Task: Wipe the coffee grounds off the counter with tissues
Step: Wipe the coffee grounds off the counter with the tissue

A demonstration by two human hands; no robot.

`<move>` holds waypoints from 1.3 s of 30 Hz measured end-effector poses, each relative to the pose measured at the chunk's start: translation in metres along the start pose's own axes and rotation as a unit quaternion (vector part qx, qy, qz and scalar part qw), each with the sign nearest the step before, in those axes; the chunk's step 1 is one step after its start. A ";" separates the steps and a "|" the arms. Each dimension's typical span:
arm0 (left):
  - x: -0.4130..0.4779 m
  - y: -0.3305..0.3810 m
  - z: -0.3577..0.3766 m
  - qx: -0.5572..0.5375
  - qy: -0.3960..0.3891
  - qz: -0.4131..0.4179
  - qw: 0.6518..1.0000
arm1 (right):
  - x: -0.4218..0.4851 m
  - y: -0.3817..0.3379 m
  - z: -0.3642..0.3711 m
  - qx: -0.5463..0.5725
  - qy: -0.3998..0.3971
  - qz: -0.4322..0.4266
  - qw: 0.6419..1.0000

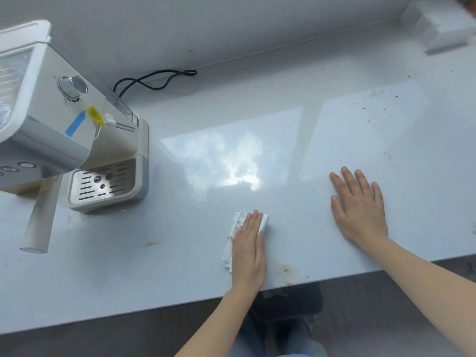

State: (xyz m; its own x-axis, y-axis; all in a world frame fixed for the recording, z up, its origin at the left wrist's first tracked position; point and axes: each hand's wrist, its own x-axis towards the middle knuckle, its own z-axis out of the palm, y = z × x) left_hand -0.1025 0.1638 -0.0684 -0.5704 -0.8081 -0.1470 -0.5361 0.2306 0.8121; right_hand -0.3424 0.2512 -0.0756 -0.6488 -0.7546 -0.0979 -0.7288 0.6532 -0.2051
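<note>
White tissue, folded and crumpled, lies flat on the counter near the front edge, about mid-frame. There are brown marks along its left edge. Left hand lies on top of it, palm down, fingers straight and close together, pressing it onto the surface; no finger curls round it. The tissue shows past the fingertips and along the left side of the hand.

A brown smear sits on the counter just right of the left wrist, by the front edge. Right hand is well apart to the right, flat on bare counter, fingers straight and slightly spread, holding nothing.

Coffee grounds show as dark specks scattered far right, beyond the right hand, with a few more near the back wall. A small brownish streak lies left of the tissue.

The counter is pale grey and glossy, with window glare across its middle. A cream coffee machine stands at the left with a metal knob on top, blue tape and a yellow tag on its side. Its slotted metal drip tray faces the tissue. A cream handle sticks out low at the front left. A black cord loops behind the machine along the wall. A white pack sits at the far right corner, too blurred to identify.
</note>
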 end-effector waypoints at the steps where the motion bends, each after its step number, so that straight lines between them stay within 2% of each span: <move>1: 0.000 -0.003 -0.005 0.009 0.004 -0.002 1.000 | 0.000 0.000 0.000 0.000 0.000 0.000 1.000; 4: -0.006 -0.020 -0.029 0.071 0.017 0.012 0.997 | 0.000 0.000 0.001 -0.002 0.002 -0.004 1.000; 6: -0.017 -0.033 -0.047 0.089 0.035 -0.008 0.995 | 0.000 0.001 0.002 -0.003 0.004 -0.005 1.000; 9: -0.046 -0.055 -0.066 0.175 0.040 -0.045 0.983 | 0.001 0.002 0.003 -0.002 0.005 -0.005 1.000; 15: -0.056 -0.085 -0.094 0.263 0.136 -0.212 0.931 | 0.001 0.002 0.003 -0.005 0.003 -0.004 1.000; 20: -0.025 -0.100 -0.122 0.281 0.193 -0.269 0.901 | 0.000 0.001 0.001 -0.005 0.005 -0.004 1.000; 23: 0.000 -0.117 -0.149 0.302 0.212 -0.267 0.890 | 0.000 0.001 -0.001 -0.008 0.003 -0.003 1.000; 28: 0.044 -0.122 -0.162 0.335 0.155 -0.227 0.901 | 0.001 0.001 0.002 -0.014 0.000 -0.005 1.000; 33: 0.020 -0.075 -0.089 0.332 0.046 -0.061 0.940 | 0.000 0.002 0.001 -0.011 -0.001 -0.005 1.000; 36: -0.011 -0.050 -0.044 0.302 0.023 -0.038 0.952 | 0.001 0.000 0.000 -0.005 -0.003 -0.007 1.000; 39: -0.015 -0.047 -0.040 0.295 0.022 -0.040 0.954 | 0.001 0.001 0.000 -0.004 -0.002 -0.007 1.000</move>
State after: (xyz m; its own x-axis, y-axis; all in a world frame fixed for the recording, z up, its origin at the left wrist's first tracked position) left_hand -0.0436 0.1437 -0.0817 -0.4933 -0.8548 -0.1609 -0.8413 0.4219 0.3380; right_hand -0.3437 0.2515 -0.0761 -0.6373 -0.7643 -0.0987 -0.7400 0.6426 -0.1985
